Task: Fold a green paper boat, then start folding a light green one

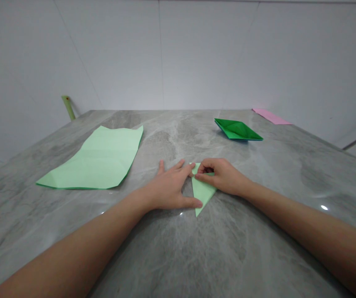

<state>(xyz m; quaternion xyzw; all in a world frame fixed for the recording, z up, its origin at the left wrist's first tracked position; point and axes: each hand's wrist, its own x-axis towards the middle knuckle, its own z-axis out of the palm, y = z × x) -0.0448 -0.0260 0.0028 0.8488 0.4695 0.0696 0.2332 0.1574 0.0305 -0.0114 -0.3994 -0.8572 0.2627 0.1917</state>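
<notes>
Two bare hands at a small piece of folded light-green paper [203, 193] on a grey marbled worktop [171, 252].
The folded paper lies flat near the middle of the worktop, its narrow point toward the wearer. The left hand [171, 189] has its fingers spread wide, the thumb pressing near the lower point and the forefinger on the upper part of the left edge. The right hand [224, 176] has its fingers curled and drawn narrow, pinching the paper's upper part between thumb and forefinger. Well to the left lies a larger light-green sheet [106, 157]; beyond the right hand rests a dark-green folded paper shape [237, 130], with a pink paper [271, 116] at the far right.
</notes>
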